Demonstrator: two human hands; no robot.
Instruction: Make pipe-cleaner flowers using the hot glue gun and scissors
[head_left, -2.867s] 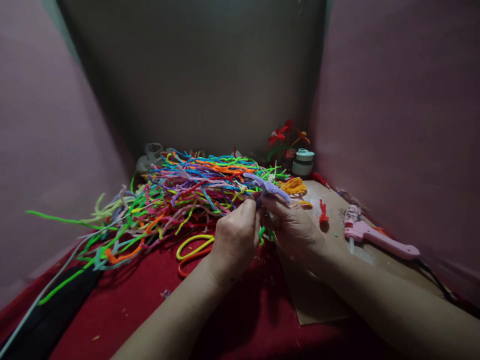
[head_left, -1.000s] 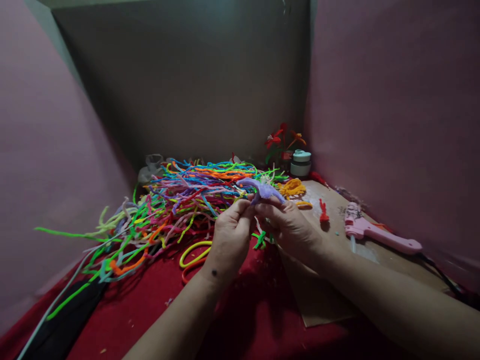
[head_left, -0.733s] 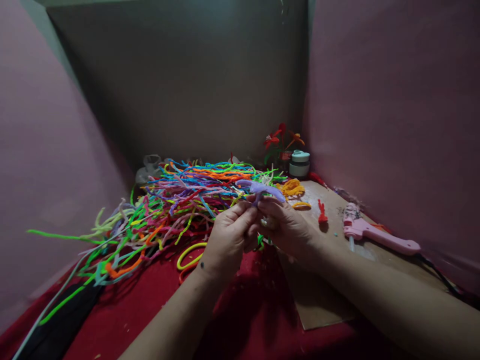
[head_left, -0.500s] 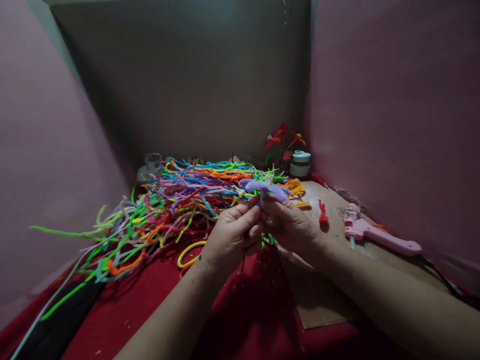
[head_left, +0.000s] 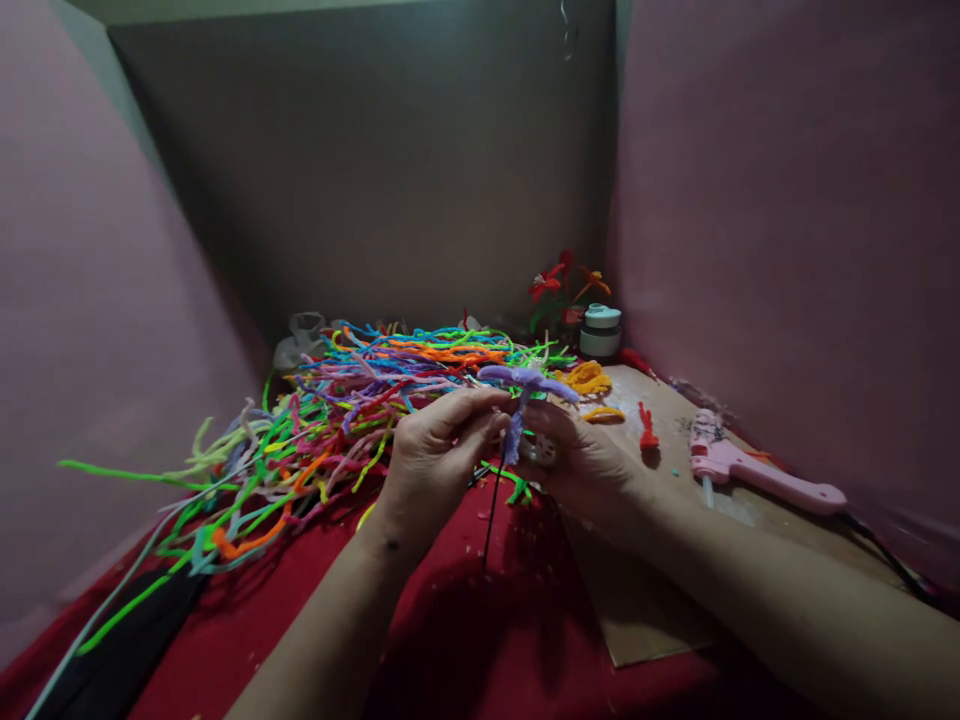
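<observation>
A light purple pipe-cleaner flower (head_left: 529, 379) is held up in the middle, its petals spread sideways and a fuzzy purple length hanging under them. A thin dark wire stem (head_left: 493, 515) slants down below it. From the left, my left hand (head_left: 442, 450) pinches at the flower's base with thumb and forefinger. My right hand (head_left: 581, 450) is closed on the flower's other side; its fingertips are partly hidden behind the purple part. Just behind and below lie green pipe-cleaner pieces (head_left: 517, 488) on the red cloth (head_left: 465, 620).
A big tangled heap of coloured pipe cleaners (head_left: 360, 390) spreads at the left and back. On the right, a pink glue gun (head_left: 772, 475) and a red pipe-cleaner piece (head_left: 647, 430) rest on a brown board (head_left: 645, 590). Behind stand a pale lidded jar (head_left: 601, 332) and red flowers (head_left: 550, 280).
My left hand has shifted left and opened a gap from the right hand. The purple part beneath the petals and more of the dark stem now show.
</observation>
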